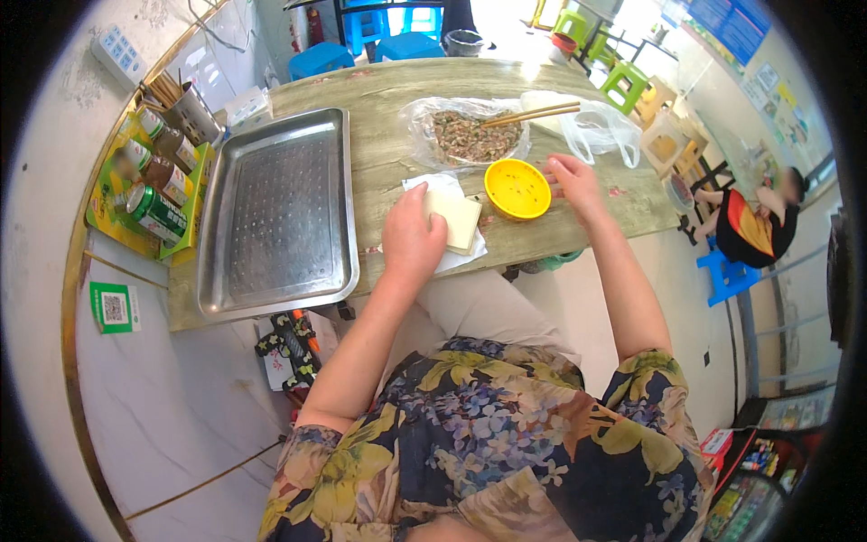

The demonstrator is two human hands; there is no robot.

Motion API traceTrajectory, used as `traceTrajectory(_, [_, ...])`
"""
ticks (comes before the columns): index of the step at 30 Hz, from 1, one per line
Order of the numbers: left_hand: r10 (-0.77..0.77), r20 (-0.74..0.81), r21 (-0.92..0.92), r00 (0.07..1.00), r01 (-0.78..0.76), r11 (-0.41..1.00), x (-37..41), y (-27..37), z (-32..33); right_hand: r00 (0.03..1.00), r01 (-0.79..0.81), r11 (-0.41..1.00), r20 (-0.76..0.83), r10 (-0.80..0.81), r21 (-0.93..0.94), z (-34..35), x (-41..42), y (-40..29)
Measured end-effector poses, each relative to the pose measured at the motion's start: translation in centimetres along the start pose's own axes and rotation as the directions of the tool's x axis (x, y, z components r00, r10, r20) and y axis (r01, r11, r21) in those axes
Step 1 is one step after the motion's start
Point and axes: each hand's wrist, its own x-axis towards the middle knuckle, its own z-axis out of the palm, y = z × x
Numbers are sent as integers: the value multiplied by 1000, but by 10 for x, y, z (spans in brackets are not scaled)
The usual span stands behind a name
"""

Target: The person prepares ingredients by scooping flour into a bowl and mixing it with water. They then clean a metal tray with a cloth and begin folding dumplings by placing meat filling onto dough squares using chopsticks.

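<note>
My left hand (414,234) rests at the left side of a stack of square, pale yellow dough wrappers (460,223), which lies on white paper (474,261). Beside the yellow bowl (517,190), my right hand (572,183) has its fingers near the rim; whether they touch it is unclear. A little liquid with dark bits is in the bowl. Behind it, minced meat filling with green bits (474,135) sits in a container lined with a clear plastic bag (416,122). Wooden chopsticks (532,115) lean on the filling.
An empty perforated-looking steel tray (345,223) stands on the wooden-patterned table (379,88) at left. Past it are a carton with bottles and a can (157,213) and a chopstick holder (193,115). A white plastic bag (603,129) lies back right. A person (755,223) sits far right.
</note>
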Motion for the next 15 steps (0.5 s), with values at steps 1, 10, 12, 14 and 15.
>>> traceTrajectory(1, [-28,-7,-5,1000,28,1000,-1,0,1,1000,18,1000,5,-18,7,-3,8,-3])
traceTrajectory(10, [-72,-23,110,997,74,991,5,3,-1,948,182,951,211,-237,252,10,80,-34])
traceTrajectory(12, [-93,-31,149,995,97,984,9,8,-1,932,183,940,252,-259,288,20,89,-37])
traceTrajectory(14, [-115,9,230,993,110,967,12,14,-2,911,241,940,276,-305,243,22,90,-40])
traceTrajectory(15, [-128,28,272,991,116,955,15,18,-4,898,271,936,290,-330,226,21,90,-44])
